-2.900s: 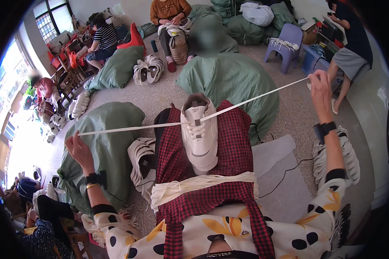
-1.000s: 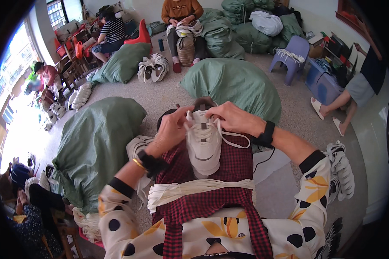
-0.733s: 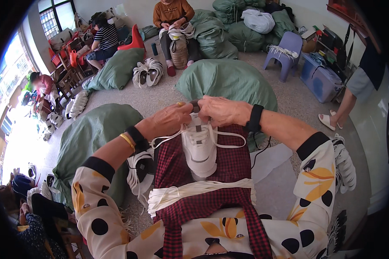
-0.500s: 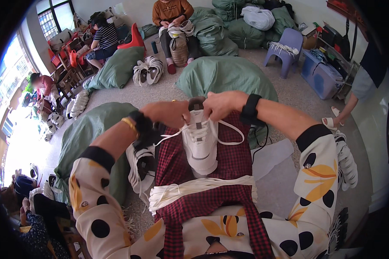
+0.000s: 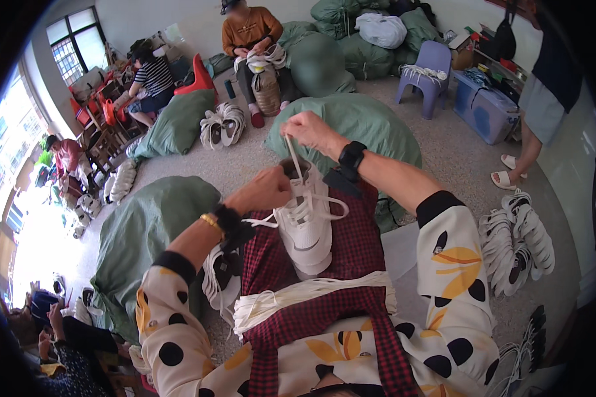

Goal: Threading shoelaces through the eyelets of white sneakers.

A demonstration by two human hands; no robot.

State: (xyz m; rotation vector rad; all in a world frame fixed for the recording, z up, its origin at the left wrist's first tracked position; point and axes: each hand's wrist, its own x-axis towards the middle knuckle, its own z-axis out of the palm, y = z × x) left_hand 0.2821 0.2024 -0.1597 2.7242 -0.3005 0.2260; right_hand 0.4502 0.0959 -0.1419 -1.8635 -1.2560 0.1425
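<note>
A white sneaker (image 5: 304, 228) lies on my lap over a red-and-black checked apron (image 5: 357, 231), its toe toward me. My right hand (image 5: 313, 135) is raised above the shoe's far end, closed in a pinch on a white shoelace (image 5: 295, 159). From the fingers the lace runs taut down to the eyelets. My left hand (image 5: 263, 190) is closed against the left side of the shoe's opening; its fingertips are partly hidden. A loop of lace hangs over the shoe's right side, and another length trails left below my left hand. A bundle of white laces (image 5: 311, 299) lies across my lap.
Green sacks (image 5: 149, 228) stand at my left and ahead (image 5: 357, 126). White shoes are stacked on the floor at right (image 5: 510, 245). A purple chair (image 5: 427, 73) holds laces beside a blue bin (image 5: 483, 109). Several people sit nearby; one person stands at right.
My right hand has risen from the shoe's opening, drawing a lace end upward. My left hand has shifted slightly down along the shoe's left side. The view has tilted and turned a little.
</note>
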